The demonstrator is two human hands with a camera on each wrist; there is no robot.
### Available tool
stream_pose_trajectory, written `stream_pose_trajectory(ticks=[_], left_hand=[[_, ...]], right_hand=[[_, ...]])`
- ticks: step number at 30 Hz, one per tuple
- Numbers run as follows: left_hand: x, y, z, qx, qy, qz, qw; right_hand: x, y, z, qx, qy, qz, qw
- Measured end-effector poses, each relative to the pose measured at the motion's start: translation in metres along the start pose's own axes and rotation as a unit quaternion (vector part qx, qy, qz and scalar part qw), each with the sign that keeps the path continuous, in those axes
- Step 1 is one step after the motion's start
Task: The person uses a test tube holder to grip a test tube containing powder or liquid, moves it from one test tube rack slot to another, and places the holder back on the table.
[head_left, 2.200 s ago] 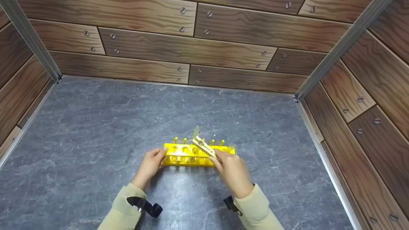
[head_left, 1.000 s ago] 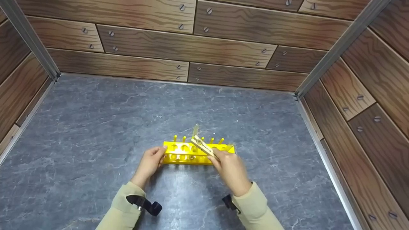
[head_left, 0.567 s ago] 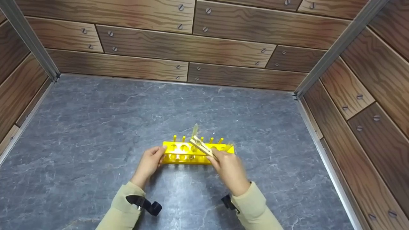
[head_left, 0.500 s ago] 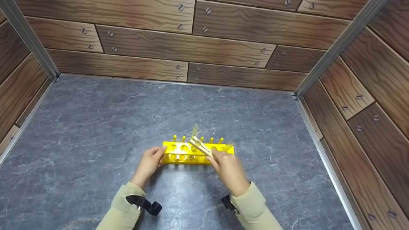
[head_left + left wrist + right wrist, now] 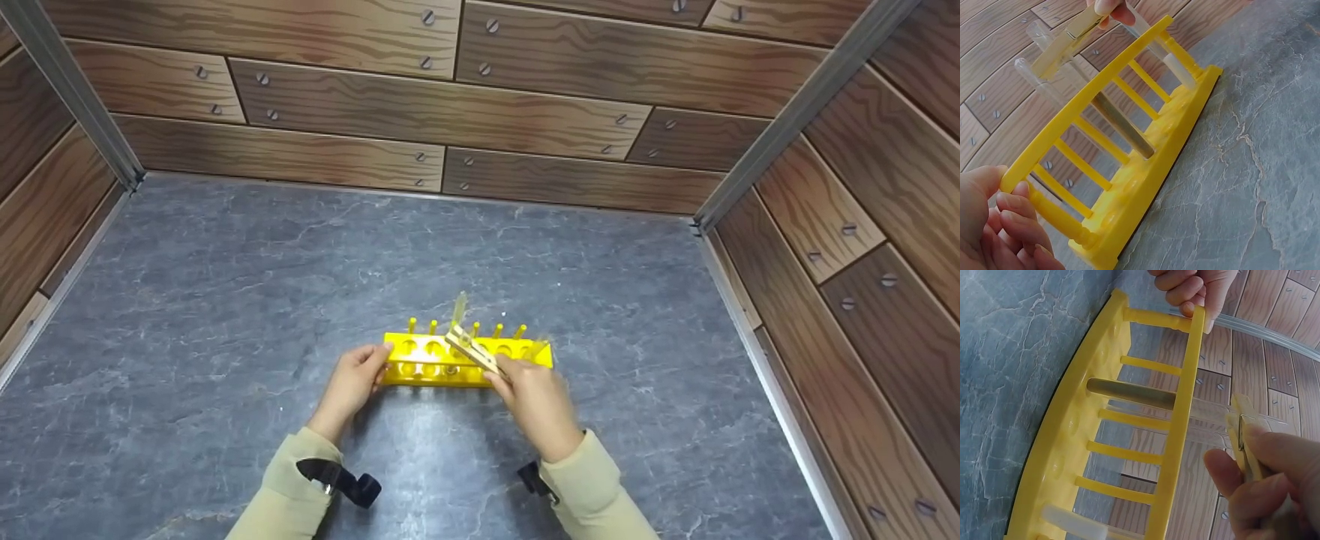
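Observation:
A yellow test tube rack (image 5: 435,360) stands on the grey surface. My left hand (image 5: 356,379) pinches the left end of its upper board between thumb and fingers. With my right hand (image 5: 538,397) I grip a wooden test tube clamp (image 5: 474,354), held slantwise over the rack. The clamp's jaw end overlaps the upper part of a test tube with brownish contents (image 5: 1131,394), which stands in a rack hole. Close behind it in the left wrist view is a clear tube (image 5: 1039,81). A tube with white contents (image 5: 1072,521) leans at the rack's right end.
Several yellow pegs (image 5: 412,326) rise along the rack's back. The grey marbled surface (image 5: 300,255) extends around it. Wood-patterned walls (image 5: 360,97) close off the back and sides, with metal posts (image 5: 784,120) at the corners.
My right hand and the clamp have shifted slightly downward and left, the clamp's jaw end sitting a little lower on the tube. The left hand and rack have kept their places.

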State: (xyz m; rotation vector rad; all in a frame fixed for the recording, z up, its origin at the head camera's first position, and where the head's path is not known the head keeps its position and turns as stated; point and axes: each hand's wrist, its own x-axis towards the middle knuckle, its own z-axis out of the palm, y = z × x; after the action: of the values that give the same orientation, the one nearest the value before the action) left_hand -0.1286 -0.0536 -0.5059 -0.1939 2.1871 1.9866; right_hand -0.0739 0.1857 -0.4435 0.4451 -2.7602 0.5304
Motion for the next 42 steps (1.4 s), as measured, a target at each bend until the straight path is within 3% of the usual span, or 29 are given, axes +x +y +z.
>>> stream_pose_trajectory(ticks=[42], left_hand=[[-0.0008, 0.0019, -0.0001, 0.008, -0.002, 0.0, 1.0]], right_hand=[[-0.0027, 0.0008, 0.0076, 0.034, -0.003, 0.019, 0.9992]])
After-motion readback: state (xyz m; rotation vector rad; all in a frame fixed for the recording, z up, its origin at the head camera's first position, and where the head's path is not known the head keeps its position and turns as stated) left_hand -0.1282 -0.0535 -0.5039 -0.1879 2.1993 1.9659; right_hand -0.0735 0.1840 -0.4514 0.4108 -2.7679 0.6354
